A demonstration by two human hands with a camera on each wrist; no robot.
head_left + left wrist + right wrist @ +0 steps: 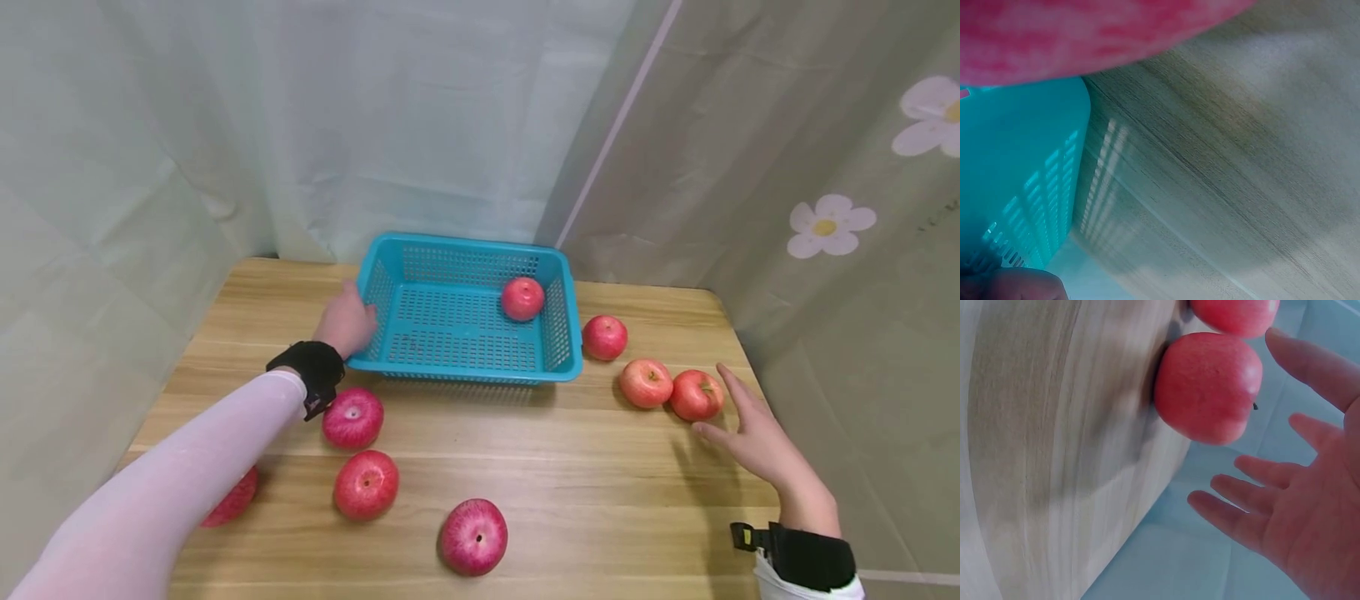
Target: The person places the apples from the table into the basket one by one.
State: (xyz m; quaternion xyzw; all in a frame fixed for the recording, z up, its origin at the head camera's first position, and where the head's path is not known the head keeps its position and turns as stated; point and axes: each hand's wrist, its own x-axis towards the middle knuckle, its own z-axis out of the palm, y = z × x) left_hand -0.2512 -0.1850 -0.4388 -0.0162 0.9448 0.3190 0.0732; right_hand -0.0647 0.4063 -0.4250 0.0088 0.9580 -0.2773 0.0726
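left hand grips the left rim of the blue basket, which sits on the wooden table with one apple inside; the right hand, fingers spread and holding nothing, hovers just beside the rightmost apple on the table.

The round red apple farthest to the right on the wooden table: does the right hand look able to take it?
Probably yes: the right hand, fingers spread, is beside that round red apple, with nothing visible between them; the neighbouring pinkish-red apple lies on its other side.
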